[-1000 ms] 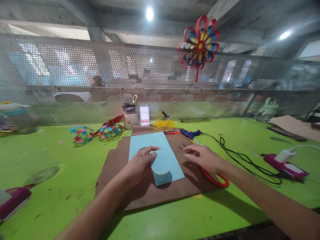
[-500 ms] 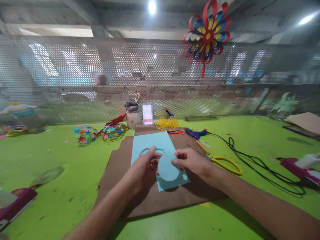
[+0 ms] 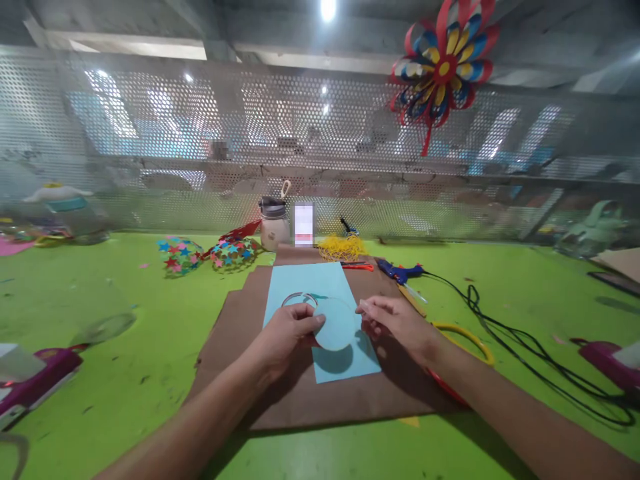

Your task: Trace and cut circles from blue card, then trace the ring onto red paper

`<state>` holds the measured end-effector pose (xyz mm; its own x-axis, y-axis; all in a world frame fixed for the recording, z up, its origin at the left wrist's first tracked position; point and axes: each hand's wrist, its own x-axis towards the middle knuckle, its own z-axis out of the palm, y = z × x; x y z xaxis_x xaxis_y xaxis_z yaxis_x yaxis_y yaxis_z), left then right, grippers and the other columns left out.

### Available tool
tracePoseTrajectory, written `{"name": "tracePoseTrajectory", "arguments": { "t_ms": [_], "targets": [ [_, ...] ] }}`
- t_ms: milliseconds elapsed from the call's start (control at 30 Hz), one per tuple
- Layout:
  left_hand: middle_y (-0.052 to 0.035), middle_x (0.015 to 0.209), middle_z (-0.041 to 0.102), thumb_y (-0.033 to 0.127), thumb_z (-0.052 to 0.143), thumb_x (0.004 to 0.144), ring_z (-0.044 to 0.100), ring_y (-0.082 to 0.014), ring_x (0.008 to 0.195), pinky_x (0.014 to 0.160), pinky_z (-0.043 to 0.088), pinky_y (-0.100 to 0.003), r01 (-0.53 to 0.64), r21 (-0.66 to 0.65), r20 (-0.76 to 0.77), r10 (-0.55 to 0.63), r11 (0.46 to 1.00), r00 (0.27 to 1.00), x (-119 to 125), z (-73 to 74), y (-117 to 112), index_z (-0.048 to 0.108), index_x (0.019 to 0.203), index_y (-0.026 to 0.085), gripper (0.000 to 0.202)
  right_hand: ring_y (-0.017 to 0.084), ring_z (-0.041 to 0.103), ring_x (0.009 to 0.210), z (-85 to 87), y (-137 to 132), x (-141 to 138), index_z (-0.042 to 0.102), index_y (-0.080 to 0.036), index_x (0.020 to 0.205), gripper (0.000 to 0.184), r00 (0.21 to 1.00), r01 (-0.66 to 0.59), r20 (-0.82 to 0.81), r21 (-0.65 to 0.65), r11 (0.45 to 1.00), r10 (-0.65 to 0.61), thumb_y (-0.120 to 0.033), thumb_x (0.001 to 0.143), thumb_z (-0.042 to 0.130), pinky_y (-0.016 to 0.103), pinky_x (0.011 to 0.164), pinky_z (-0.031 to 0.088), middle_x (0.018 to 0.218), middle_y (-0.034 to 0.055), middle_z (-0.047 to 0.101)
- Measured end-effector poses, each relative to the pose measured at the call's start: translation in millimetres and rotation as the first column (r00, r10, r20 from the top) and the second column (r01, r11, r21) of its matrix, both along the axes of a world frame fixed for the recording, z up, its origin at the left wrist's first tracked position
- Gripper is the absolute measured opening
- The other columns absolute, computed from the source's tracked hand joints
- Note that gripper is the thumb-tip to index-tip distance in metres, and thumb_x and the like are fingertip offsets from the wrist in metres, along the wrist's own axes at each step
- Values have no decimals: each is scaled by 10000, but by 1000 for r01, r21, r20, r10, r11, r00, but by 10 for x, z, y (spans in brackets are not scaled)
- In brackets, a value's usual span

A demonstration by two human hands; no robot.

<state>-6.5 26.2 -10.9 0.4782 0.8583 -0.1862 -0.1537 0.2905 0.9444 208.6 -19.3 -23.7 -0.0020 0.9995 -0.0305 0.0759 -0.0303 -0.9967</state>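
Note:
A light blue paper circle (image 3: pixel 334 325) is pinched at its left edge by my left hand (image 3: pixel 295 327), thumb on top, above the cardboard. My right hand (image 3: pixel 393 323) is just past the circle's right edge, apart from it, fingertips drawn together; whether they hold anything is hidden. Below the circle, a light blue paper sheet (image 3: pixel 345 367) lies on the brown cardboard (image 3: pixel 270 407). A thin ring (image 3: pixel 295 297) rests on the sheet behind my left hand. Scissors with a yellow handle (image 3: pixel 467 339) lie partly under my right forearm, with a red loop (image 3: pixel 447 388) below it.
A blue glue gun (image 3: pixel 400 272) with a black cord (image 3: pixel 505 327) lies back right. Yellow shreds (image 3: pixel 343 248), a phone (image 3: pixel 303 225), a bottle (image 3: pixel 274 227) and star-covered domes (image 3: pixel 233 255) stand at the back. Magenta tools (image 3: pixel 43 380) sit at the sides; a paper flower (image 3: pixel 444 70) hangs above.
My right hand has let go of the circle and moved slightly right. My left hand now grips the circle alone, thumb on its face. The view has shifted a little left.

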Motion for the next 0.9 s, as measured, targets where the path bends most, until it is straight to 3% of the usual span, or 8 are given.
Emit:
{"name": "tracePoseTrajectory", "arguments": {
  "t_ms": [100,200,333,433,500,633,767,900],
  "targets": [
    [-2,625,584,255,867,619,542,-109,573,585,460,-229,24,-24,26,-24,999,999,10,-55,-13,582,638,132,311,131,583,675,-27,-16,-37,660,-146,978,508,999,-44,-15,15,999,44,-596,753,725,270,619,456,765,15,640],
    [-40,690,637,353,852,662,601,-146,648,637,503,-249,74,-51,60,-71,996,996,12,-76,-15,621,722,122,332,108,551,609,-57,-23,-107,634,-147,995,518,997,-68,-36,19,998,68,-508,671,817,266,606,440,716,-24,617],
    [-82,784,674,574,628,850,638,-170,684,636,531,-272,109,-122,89,-98,987,991,1,-66,28,631,904,127,449,93,522,557,-94,-21,-149,616,-151,974,467,998,-16,-58,19,1000,17,-393,639,834,255,580,400,637,-67,572],
    [-94,787,678,622,552,881,654,-182,676,609,534,-279,120,-158,87,-107,980,990,-2,-63,39,618,933,130,499,94,517,555,-106,-18,-145,605,-155,995,450,997,-1,-72,27,1000,3,-349,646,811,254,570,398,636,-74,563],
    [-91,791,683,591,638,838,658,-187,692,635,545,-294,133,-142,86,-122,981,989,5,-66,15,621,917,135,463,98,519,561,-109,-22,-148,603,-154,1005,435,998,-8,-59,34,999,10,-336,657,792,258,571,405,640,-72,562],
    [-60,787,685,367,874,641,623,-147,678,653,533,-262,124,-78,67,-119,989,991,33,-104,-53,628,838,129,395,105,518,578,-105,-45,-164,597,-155,1056,432,1000,-15,9,56,998,14,-312,688,759,264,581,418,653,-70,557],
    [-22,675,642,294,901,572,580,-112,610,593,479,-217,74,-55,21,-73,996,997,45,-169,-49,580,719,134,388,121,547,613,-104,-32,-119,599,-149,1079,431,999,3,50,86,996,-7,-358,728,736,274,604,439,683,-45,594],
    [-9,672,629,308,882,588,576,-108,608,604,485,-226,61,-54,0,-61,997,998,34,-168,1,576,714,135,374,148,592,682,-124,39,23,636,-144,974,406,987,141,58,126,982,-149,-479,755,702,296,651,474,775,27,665]
  ]
}}
